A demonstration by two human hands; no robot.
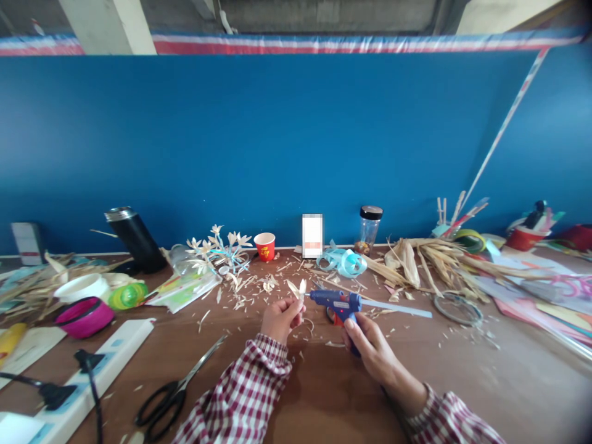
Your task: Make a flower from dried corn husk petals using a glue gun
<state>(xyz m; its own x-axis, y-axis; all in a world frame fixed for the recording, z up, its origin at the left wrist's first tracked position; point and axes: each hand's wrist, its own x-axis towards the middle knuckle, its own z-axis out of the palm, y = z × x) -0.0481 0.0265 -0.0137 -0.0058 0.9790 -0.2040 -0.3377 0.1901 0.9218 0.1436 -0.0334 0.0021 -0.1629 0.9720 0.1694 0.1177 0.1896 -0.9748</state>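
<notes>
Currently the two hands are apart, both occupied: left hand pinches a small petal piece between thumb and fingers; right hand is wrapped round the grip of a blue glue gun. The petal piece sits just left of the glue gun's nozzle; contact cannot be told. Step in hand, as judged: gluing at the petal piece's base. Next move seems to call for a steady pinch, a measured trigger squeeze and fingertips clear of the nozzle. Petal piece: pale, thin, papery, pointed lobes splayed in a V. Glue stick: translucent rod projecting rightward from the glue gun's rear. Curled cream scraps litter the smooth brown table left of the glue gun. Just beyond it, glossy light-blue ribbon in loops. Beyond and left, star-shaped pale flowers on blue stems, near a red paper cup. Beyond and right, fibrous straw-coloured husks. Nearer and left of the glue gun, scissors with black looped handles; farther left, a white power strip.
</notes>
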